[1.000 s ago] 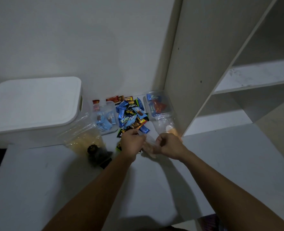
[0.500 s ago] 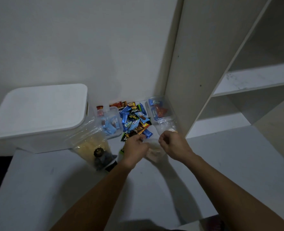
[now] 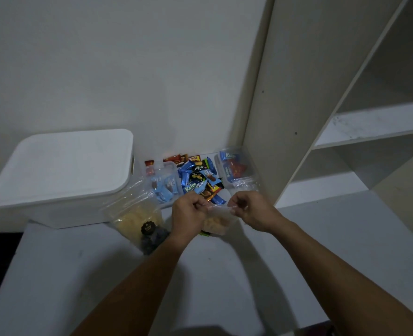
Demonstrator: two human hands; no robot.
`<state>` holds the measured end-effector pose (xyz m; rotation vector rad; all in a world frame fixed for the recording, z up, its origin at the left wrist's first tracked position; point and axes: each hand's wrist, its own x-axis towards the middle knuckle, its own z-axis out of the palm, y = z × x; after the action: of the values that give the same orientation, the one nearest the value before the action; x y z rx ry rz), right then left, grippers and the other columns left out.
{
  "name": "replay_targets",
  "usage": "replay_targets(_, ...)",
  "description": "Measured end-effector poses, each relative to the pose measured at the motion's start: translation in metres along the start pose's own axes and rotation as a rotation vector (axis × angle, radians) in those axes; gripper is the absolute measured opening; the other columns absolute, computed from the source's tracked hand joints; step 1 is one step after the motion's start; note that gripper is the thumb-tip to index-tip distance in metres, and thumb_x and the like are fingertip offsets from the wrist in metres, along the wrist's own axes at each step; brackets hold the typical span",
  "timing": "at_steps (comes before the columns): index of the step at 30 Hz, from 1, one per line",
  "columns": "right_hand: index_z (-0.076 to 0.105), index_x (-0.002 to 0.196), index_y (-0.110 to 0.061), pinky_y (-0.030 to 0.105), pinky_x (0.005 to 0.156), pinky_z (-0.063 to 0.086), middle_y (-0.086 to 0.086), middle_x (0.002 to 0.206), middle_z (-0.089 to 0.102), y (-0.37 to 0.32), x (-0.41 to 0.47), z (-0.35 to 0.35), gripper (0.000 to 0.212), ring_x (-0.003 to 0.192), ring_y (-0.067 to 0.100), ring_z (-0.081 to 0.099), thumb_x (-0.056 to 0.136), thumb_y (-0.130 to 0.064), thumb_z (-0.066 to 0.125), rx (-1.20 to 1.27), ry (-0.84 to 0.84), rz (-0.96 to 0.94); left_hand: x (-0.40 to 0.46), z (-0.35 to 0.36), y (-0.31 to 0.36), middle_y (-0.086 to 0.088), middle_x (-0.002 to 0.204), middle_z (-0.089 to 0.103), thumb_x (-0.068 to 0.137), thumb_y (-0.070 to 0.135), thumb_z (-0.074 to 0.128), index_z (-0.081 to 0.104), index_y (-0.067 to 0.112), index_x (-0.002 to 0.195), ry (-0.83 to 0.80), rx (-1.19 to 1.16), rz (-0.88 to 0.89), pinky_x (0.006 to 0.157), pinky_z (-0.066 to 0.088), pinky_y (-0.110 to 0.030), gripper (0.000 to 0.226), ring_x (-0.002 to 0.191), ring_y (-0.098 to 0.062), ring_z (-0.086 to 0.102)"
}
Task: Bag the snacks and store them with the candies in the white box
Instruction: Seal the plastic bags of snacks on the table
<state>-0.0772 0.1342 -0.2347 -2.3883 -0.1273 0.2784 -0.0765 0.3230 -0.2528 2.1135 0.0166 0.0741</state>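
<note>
My left hand (image 3: 188,212) and my right hand (image 3: 251,209) each pinch one end of the top edge of a small clear bag of pale snacks (image 3: 217,221), held between them just above the table. Behind the hands lies a pile of wrapped candies (image 3: 200,180) in blue, black and orange. A clear tub with blue packets (image 3: 163,183) stands left of the pile, another clear tub (image 3: 233,168) right of it. The white box (image 3: 62,175) with its lid on stands at the left. A larger clear bag of yellow snacks (image 3: 135,214) leans beside it.
A dark round-lidded item (image 3: 149,232) lies on the yellow snack bag. A tall white shelf unit (image 3: 285,98) rises at the right, its open shelves (image 3: 375,127) bare. The white table top (image 3: 225,275) spreads beneath my forearms, its left edge dropping to dark floor.
My hands have drawn apart along the bag's top edge, and the bag now hangs lifted between them. The view has shifted downward slightly.
</note>
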Motion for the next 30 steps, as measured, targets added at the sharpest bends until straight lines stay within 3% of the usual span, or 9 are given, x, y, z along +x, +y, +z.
replay_targets(3,0.062,0.070,-0.031,0.035,0.066,0.056,-0.013,0.069,0.063,-0.003,0.004,0.001,0.026,0.061,0.004,0.057,0.084,-0.011,0.068,0.012,0.050,0.013,0.000,-0.006,0.002,0.000,0.083,0.063,0.082,0.010,0.070,0.067,0.013,0.078,-0.050,-0.040,-0.006,0.069,0.052,-0.027,0.006,0.080,-0.010,0.059)
replay_targets(7,0.067,0.074,-0.025,0.035,0.066,0.057,-0.012,0.067,0.061,-0.010,0.005,-0.002,0.020,0.061,0.005,0.056,0.084,-0.007,0.067,0.011,0.061,0.030,0.004,-0.013,0.004,0.004,0.093,0.065,0.081,0.011,0.073,0.070,0.011,0.092,-0.150,-0.108,0.000,0.071,0.050,-0.019,0.012,0.086,-0.002,0.057)
replay_targets(10,0.068,0.075,-0.021,0.038,0.065,0.058,-0.012,0.064,0.059,-0.014,0.005,-0.005,0.014,0.060,0.008,0.056,0.084,-0.010,0.066,-0.007,0.072,0.028,0.009,-0.013,0.006,-0.001,0.085,0.070,0.078,0.010,0.075,0.073,0.011,0.085,-0.144,-0.089,0.015,0.070,0.050,-0.020,0.008,0.083,-0.012,0.064)
replay_targets(13,0.067,0.076,-0.017,0.040,0.061,0.058,-0.006,0.071,0.063,-0.018,0.004,-0.005,0.006,0.065,0.013,0.060,0.082,-0.016,0.067,-0.015,0.082,-0.017,0.010,-0.010,0.011,0.002,0.078,0.067,0.077,0.007,0.075,0.073,0.012,0.081,-0.105,-0.062,0.017,0.064,0.044,-0.012,0.007,0.075,-0.007,0.061)
replay_targets(20,0.073,0.081,-0.015,0.034,0.059,0.056,-0.002,0.075,0.066,-0.024,0.001,-0.005,0.006,0.059,0.009,0.058,0.084,-0.018,0.070,-0.006,0.133,-0.013,0.010,-0.013,0.012,0.002,0.080,0.069,0.079,0.010,0.074,0.073,0.016,0.085,-0.156,-0.124,0.024,0.065,0.049,-0.017,0.009,0.077,-0.010,0.064)
replay_targets(25,0.070,0.076,-0.016,0.036,0.060,0.055,0.000,0.075,0.066,-0.029,0.002,-0.007,0.006,0.066,0.015,0.061,0.082,-0.018,0.071,0.003,0.104,-0.024,0.010,-0.015,0.013,0.004,0.077,0.068,0.079,0.008,0.073,0.074,0.017,0.083,-0.109,-0.127,-0.001,0.063,0.046,-0.016,0.010,0.074,-0.009,0.062)
replay_targets(30,0.071,0.076,-0.016,0.035,0.058,0.053,0.002,0.075,0.067,-0.033,0.003,-0.004,0.009,0.055,0.006,0.052,0.084,-0.014,0.068,-0.011,0.146,-0.020,0.007,-0.012,0.020,0.004,0.074,0.066,0.078,0.005,0.073,0.074,0.013,0.082,-0.075,-0.101,0.013,0.065,0.048,-0.021,0.009,0.072,-0.009,0.061)
